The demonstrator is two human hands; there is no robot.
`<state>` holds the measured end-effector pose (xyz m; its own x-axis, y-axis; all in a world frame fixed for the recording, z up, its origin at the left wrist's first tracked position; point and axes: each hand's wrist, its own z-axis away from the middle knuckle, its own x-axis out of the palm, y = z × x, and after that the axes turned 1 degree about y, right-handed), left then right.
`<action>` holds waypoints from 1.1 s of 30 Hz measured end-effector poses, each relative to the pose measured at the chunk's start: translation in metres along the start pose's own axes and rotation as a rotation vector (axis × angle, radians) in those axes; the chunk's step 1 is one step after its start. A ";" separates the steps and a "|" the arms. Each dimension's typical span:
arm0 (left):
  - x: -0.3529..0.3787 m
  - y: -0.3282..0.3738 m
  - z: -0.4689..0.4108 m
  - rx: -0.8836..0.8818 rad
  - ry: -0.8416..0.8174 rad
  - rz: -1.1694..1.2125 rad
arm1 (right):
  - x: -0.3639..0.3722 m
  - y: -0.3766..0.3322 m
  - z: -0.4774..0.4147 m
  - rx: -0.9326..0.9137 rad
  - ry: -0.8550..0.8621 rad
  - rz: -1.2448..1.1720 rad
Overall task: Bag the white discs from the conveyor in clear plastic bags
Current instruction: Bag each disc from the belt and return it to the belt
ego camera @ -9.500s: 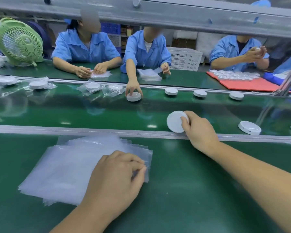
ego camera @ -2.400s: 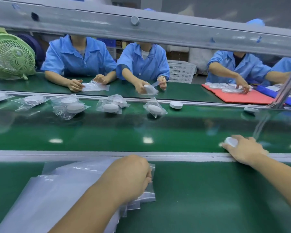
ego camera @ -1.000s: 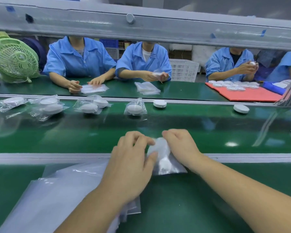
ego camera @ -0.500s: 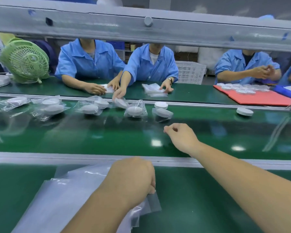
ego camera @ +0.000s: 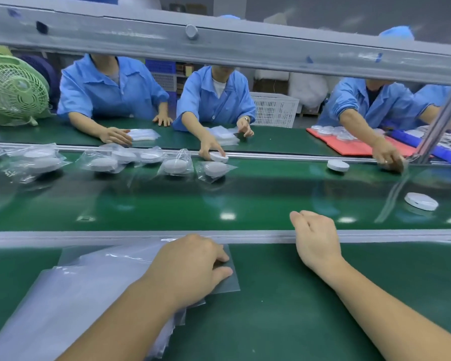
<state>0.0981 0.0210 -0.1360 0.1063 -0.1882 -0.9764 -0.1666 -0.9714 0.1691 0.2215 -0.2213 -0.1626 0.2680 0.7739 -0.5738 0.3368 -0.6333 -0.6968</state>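
My left hand (ego camera: 190, 267) lies knuckles-up on a stack of clear plastic bags (ego camera: 71, 295) on the near table, its curled forefinger and thumb pinching the top bag near its right edge. My right hand (ego camera: 315, 241) hovers over the near rail, fingers loosely curled and empty. A bare white disc (ego camera: 421, 201) lies on the green conveyor belt (ego camera: 245, 199) to the right of that hand. A second bare disc (ego camera: 337, 165) sits farther back. Several bagged discs (ego camera: 215, 169) lie along the belt's far side.
A grey metal beam (ego camera: 219, 45) crosses the top of the view. Three people in blue coats work across the belt; one person's hand (ego camera: 211, 151) holds a disc at the far rail. A green fan (ego camera: 13, 89) stands far left, a red mat (ego camera: 349, 147) far right.
My right hand has drawn back from the middle of the belt to the near rail, empty. My left hand has slid along the bag stack toward the rail. A bare disc has come in from the right.
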 end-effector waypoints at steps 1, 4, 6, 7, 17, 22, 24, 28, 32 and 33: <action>0.000 0.001 0.000 -0.002 0.006 -0.001 | 0.001 0.000 0.000 -0.020 -0.023 -0.003; 0.002 0.003 0.001 -0.011 0.024 0.007 | 0.004 0.003 0.000 -0.075 -0.093 -0.051; 0.005 0.005 0.001 -0.008 0.042 0.010 | 0.004 0.004 -0.002 -0.051 -0.070 -0.200; 0.007 0.005 0.001 -0.004 0.051 0.007 | 0.004 0.005 -0.003 -0.021 -0.042 -0.277; 0.020 0.001 -0.001 0.017 0.093 0.002 | -0.004 0.021 -0.021 0.395 0.161 -0.659; 0.021 0.002 -0.001 0.020 0.098 0.010 | -0.005 0.030 -0.024 0.499 0.266 -0.745; 0.021 0.002 -0.001 0.020 0.101 0.015 | -0.004 0.034 -0.027 0.495 0.260 -0.776; 0.020 0.002 0.000 0.021 0.106 0.018 | -0.002 0.032 -0.028 0.442 0.197 -0.775; 0.020 0.002 0.000 0.023 0.101 0.016 | -0.001 0.027 -0.024 0.353 0.089 -0.605; 0.020 0.002 0.000 0.025 0.097 0.016 | -0.001 0.026 -0.022 0.321 0.054 -0.563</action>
<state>0.1000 0.0153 -0.1548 0.1981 -0.2176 -0.9557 -0.1929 -0.9646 0.1797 0.2499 -0.2382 -0.1705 0.1774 0.9819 -0.0670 0.1547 -0.0951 -0.9834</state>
